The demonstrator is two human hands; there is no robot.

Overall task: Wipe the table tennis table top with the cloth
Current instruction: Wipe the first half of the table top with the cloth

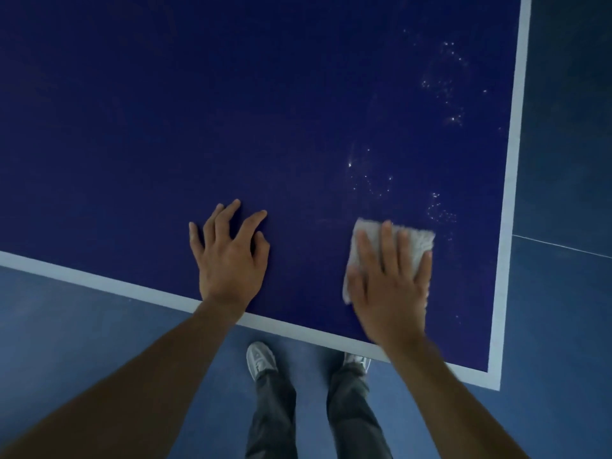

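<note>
Near the table top's (231, 111) near right corner, the right hand (390, 286) presses flat, fingers straight, on the white cloth (417, 241). The left hand (231, 256) rests beside it, fingers spread, grasping nothing.

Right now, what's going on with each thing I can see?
table: white specks near its right edge
left hand: fingers spread, resting on the table
right hand: flat, pressing on the cloth
cloth: lying flat on the table, partly under the right hand
</note>
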